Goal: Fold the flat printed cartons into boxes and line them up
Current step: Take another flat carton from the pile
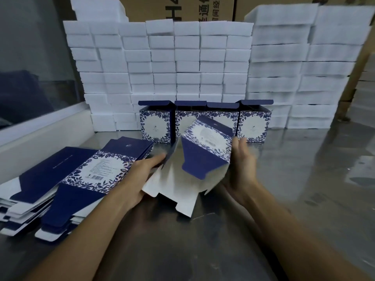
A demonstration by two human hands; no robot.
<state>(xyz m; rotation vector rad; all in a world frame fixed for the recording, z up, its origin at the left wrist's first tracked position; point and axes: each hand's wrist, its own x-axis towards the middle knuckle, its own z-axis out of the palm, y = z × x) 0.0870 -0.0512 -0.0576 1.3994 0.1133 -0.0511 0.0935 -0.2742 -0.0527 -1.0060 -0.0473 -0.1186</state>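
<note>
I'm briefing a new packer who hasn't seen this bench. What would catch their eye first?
Centre stage, the left hand and right hand hold a half-folded blue floral carton. Behind it stand four finished boxes in a row, before a wall of white foam blocks.

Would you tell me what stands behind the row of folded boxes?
Stacked white foam blocks rise behind the folded boxes; brown cartons show above. The stack's lowest blocks are hidden.
</note>
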